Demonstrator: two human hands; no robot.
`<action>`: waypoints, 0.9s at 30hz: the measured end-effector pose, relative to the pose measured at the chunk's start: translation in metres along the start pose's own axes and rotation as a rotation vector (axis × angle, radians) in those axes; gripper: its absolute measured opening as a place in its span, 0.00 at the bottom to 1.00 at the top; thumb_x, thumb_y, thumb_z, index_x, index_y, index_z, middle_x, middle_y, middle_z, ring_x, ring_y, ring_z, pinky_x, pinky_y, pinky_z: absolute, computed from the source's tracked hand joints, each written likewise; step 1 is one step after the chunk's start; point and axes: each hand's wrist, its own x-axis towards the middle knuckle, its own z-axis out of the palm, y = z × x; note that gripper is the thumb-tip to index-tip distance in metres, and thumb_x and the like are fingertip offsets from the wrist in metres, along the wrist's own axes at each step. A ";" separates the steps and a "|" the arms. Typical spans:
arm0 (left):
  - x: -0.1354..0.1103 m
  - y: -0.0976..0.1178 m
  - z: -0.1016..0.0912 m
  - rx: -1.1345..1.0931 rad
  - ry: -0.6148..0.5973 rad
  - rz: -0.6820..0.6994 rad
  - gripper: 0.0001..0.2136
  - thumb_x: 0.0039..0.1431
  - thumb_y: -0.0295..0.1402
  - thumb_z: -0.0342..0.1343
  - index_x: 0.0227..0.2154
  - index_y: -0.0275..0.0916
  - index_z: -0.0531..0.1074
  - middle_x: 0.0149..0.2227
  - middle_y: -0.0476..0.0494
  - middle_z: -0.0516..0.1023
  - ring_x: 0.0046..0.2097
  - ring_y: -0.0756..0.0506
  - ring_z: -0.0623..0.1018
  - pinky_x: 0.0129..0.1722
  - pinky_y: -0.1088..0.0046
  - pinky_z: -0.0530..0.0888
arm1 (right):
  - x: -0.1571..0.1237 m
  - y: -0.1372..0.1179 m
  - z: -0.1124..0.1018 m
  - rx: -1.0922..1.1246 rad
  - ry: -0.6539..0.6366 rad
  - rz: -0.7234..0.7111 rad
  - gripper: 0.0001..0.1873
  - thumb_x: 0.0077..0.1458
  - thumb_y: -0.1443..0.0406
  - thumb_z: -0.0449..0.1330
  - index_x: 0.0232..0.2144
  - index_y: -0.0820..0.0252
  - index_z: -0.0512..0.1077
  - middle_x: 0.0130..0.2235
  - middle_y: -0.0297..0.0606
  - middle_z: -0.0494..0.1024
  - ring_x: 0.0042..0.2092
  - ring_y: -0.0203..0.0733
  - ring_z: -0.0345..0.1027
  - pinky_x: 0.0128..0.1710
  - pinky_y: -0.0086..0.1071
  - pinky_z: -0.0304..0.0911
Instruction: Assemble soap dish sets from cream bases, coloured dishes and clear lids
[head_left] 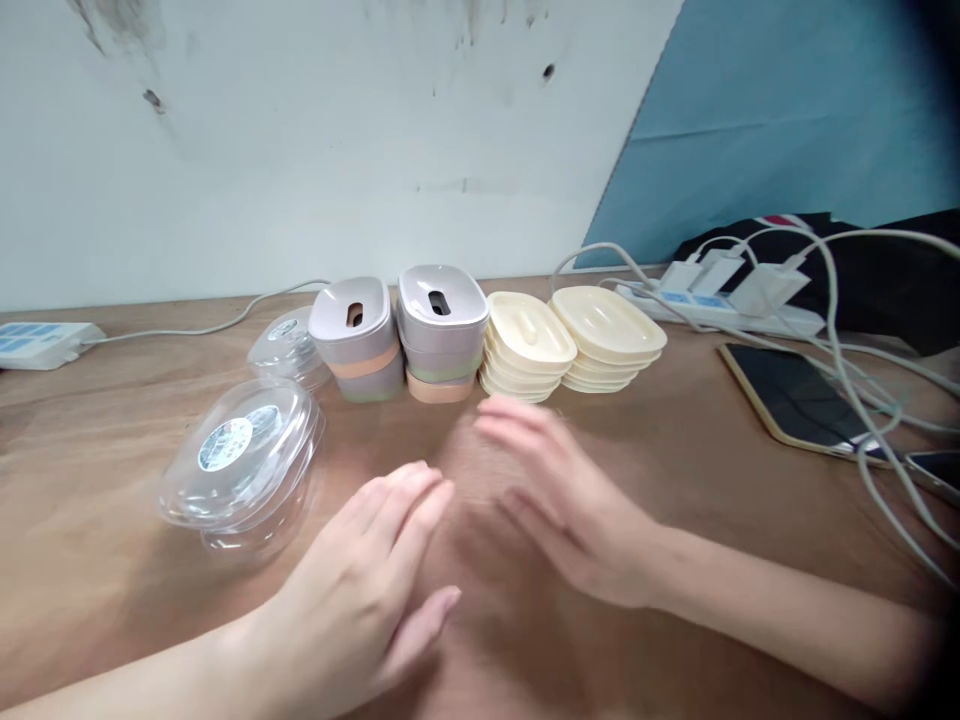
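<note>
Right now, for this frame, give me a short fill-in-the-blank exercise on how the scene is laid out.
1. Both hands, left hand and right hand, hold ____.
2. The cream lids stand in ____ stacks.
3. The clear plastic covers lie to the ____ of the left hand.
4. The dark phone lies flat on the ____ side of the wooden table.

Missing words: nothing; two; left; right

You faced a scuffed white wall (pixel 300 150) at the far side, a blue panel (pixel 787 110) to its right, above your brown wooden tabletop (pixel 675 440), evenly lit.
</note>
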 end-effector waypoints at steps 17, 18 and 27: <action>0.021 -0.035 0.017 -0.088 -0.235 0.035 0.31 0.64 0.44 0.45 0.65 0.39 0.41 0.67 0.37 0.43 0.66 0.37 0.47 0.63 0.52 0.50 | 0.005 0.032 0.002 0.055 -0.477 -0.079 0.26 0.62 0.63 0.49 0.61 0.57 0.56 0.64 0.44 0.55 0.66 0.45 0.42 0.63 0.49 0.43; 0.021 -0.035 0.017 -0.092 -0.235 0.036 0.31 0.64 0.44 0.45 0.65 0.39 0.42 0.66 0.37 0.44 0.66 0.37 0.47 0.63 0.51 0.50 | 0.005 0.032 0.003 0.050 -0.467 -0.079 0.25 0.62 0.63 0.49 0.61 0.58 0.56 0.64 0.44 0.55 0.66 0.45 0.42 0.63 0.49 0.44; 0.023 -0.034 0.015 -0.060 -0.251 0.040 0.30 0.64 0.44 0.44 0.64 0.36 0.46 0.66 0.35 0.46 0.66 0.38 0.47 0.63 0.52 0.51 | 0.003 0.028 0.004 -0.042 -0.494 -0.090 0.25 0.63 0.64 0.47 0.61 0.61 0.56 0.65 0.44 0.53 0.66 0.42 0.40 0.63 0.47 0.44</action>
